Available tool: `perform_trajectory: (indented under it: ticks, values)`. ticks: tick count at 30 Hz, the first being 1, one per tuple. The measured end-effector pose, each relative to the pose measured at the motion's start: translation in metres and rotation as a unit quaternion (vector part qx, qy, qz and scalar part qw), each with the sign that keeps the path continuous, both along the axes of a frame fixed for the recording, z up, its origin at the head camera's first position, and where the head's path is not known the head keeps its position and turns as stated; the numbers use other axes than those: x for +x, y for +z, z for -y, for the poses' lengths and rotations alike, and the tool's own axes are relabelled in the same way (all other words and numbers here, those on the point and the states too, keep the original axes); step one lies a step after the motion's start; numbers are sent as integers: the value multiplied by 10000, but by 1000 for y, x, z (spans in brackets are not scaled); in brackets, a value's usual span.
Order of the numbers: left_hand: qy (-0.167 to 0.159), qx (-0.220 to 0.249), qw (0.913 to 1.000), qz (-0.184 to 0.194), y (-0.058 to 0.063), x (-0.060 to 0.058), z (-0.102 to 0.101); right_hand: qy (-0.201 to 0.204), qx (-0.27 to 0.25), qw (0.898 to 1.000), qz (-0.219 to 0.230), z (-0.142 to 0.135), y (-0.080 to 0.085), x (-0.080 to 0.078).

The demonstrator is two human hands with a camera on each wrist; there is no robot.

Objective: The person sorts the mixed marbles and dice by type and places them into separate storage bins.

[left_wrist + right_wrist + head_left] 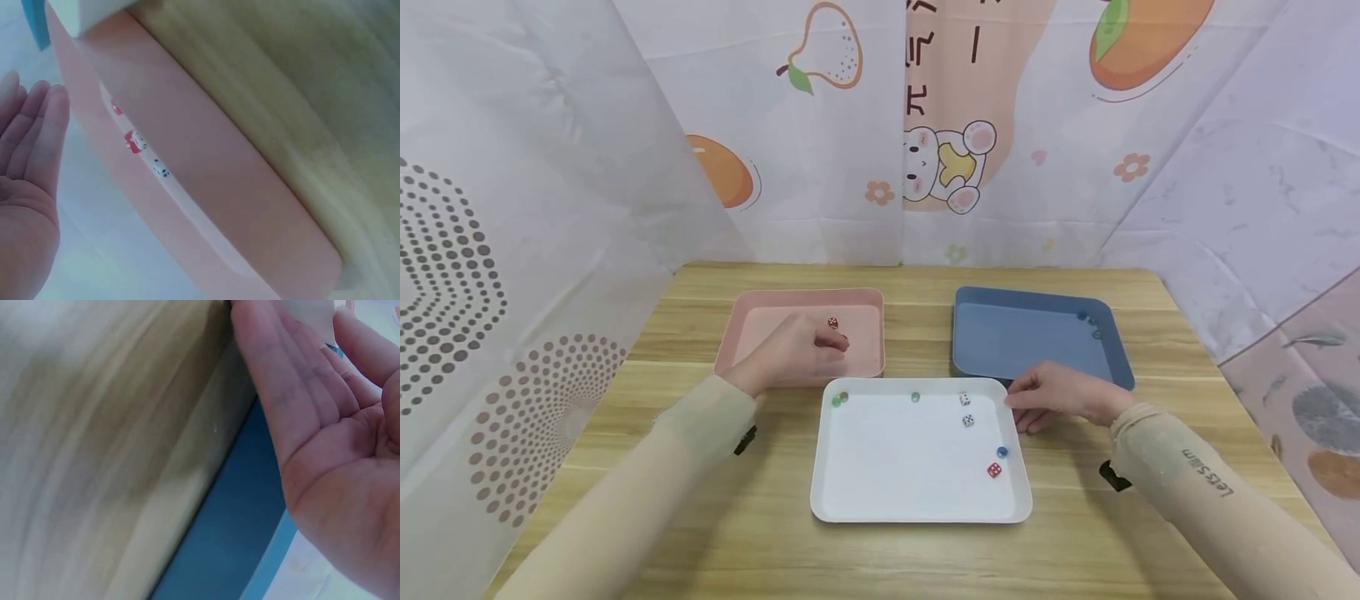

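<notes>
Over the pink tray (861, 312), my left hand (797, 346) hovers with its fingertips close to a red die (844, 339); another red die (832, 322) lies just beyond. In the left wrist view the fingers extend loosely beside the tray wall, and a white die with dark dots (161, 167) shows inside. My right hand (1060, 392) grips the right rim of the white tray (910, 475), thumb on the rim and fingers outside it. That tray holds two white dice (968, 421), a red die (994, 470), a blue bead (1002, 452) and several small greenish beads (915, 397).
Behind my right hand stands a blue tray (1015, 333) with several dark greenish beads (1092, 322) at its right side. All three trays rest on a wooden table (917, 562). Printed curtains (820, 167) enclose its back and sides.
</notes>
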State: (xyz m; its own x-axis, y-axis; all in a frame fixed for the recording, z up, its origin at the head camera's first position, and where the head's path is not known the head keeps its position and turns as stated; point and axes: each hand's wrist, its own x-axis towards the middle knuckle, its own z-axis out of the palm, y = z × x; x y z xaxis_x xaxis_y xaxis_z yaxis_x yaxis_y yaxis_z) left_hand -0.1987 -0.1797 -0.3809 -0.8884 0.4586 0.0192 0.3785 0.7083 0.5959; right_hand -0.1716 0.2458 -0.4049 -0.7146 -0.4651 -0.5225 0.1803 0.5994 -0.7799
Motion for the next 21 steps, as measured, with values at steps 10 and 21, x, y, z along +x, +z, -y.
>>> perform_trajectory:
  ticks: [10,21]
  values:
    - [582,214,9950,785,4,31,15,67,190,9958,-896,-5,19,-1]
    - [1000,526,9654,2352,-10,53,25,1059,189,9909,-815,-2,15,13]
